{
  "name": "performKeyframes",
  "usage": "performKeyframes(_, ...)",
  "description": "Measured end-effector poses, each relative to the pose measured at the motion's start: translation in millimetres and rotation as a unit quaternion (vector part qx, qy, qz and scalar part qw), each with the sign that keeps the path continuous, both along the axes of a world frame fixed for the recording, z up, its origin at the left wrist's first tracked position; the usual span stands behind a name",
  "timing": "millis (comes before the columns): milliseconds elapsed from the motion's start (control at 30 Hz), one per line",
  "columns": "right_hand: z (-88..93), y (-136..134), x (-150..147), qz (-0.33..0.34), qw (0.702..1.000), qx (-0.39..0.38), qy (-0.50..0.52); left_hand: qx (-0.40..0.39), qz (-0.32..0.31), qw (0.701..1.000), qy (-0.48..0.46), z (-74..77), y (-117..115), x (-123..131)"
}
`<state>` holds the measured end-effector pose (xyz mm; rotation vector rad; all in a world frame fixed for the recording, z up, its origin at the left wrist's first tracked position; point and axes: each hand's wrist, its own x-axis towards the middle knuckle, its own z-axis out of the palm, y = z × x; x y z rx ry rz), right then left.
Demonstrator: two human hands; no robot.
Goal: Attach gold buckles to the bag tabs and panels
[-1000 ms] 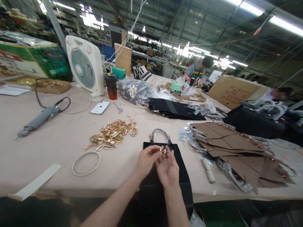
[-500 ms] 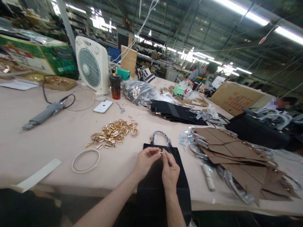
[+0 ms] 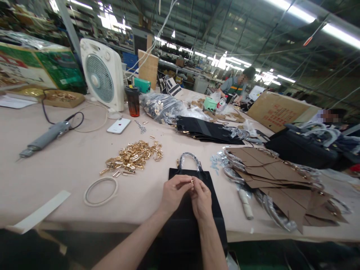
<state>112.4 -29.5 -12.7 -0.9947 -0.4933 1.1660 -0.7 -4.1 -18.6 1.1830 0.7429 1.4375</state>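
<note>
One small metal fitting (image 3: 192,181), lower centre of frame, long axis unclear, sits between the meeting fingertips; left hand (image 3: 173,193) and right hand (image 3: 201,198) both pinch it, equally near. Black bag (image 3: 184,228) lies beneath, handle (image 3: 189,153) toward frame top.

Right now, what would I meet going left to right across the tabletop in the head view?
Grey cylindrical corded tool, heap of small gold metal fittings, left bare hand, small shiny metal piece, right bare hand, stack of flat brown panels.
</note>
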Motion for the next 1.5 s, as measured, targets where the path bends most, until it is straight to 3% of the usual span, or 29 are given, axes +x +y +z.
performKeyframes(100, 4.2, 0, 2, 0.029, 0.999, 0.007, 0.037, 0.029, -0.006, 0.999, 0.036, 1.1, -2, 0)
performKeyframes(300, -5.0, -2, 4, 0.038, 0.987, -0.003, 0.155, -0.021, -0.048, 0.999, -0.005, 4.2, -4, 3)
performKeyframes(467, -2.1, -7, 1, 0.054, 0.984, 0.017, 0.167, 0.033, -0.06, 0.997, 0.041, 10.3, -2, -1)
performKeyframes(600, 5.3, -13, -1, 0.067, 0.995, 0.013, 0.071, 0.041, -0.029, 0.998, 0.044, 9.8, 0, -4)
performKeyframes(733, 3.1, -21, 4, 0.004, 0.989, 0.014, -0.148, -0.017, -0.072, 0.997, -0.025, 7.2, 0, -3)
performKeyframes(867, 0.3, -31, 10, -0.103, 0.909, 0.051, -0.401, -0.053, -0.133, 0.988, -0.053, 8.7, -2, -3)
performKeyframes(967, 0.0, -38, 7, -0.164, 0.84, 0.099, -0.507, -0.06, -0.165, 0.984, -0.04, 9.3, -3, -5)
performKeyframes(1067, 0.4, -44, 1, -0.161, 0.821, 0.119, -0.534, -0.032, -0.146, 0.989, 0.01, 8.2, -2, -7)
performKeyframes(1167, 2.7, -48, 0, -0.122, 0.836, 0.105, -0.525, -0.006, -0.127, 0.991, 0.045, 6.7, -1, -7)
performKeyframes(1267, 7.2, -48, 7, -0.131, 0.848, 0.091, -0.505, 0.017, -0.12, 0.991, 0.059, 6.4, -1, -6)
performKeyframes(1500, 16.3, -34, 29, -0.076, 0.843, 0.126, -0.517, 0.148, -0.077, 0.969, 0.185, 7.6, -6, -2)
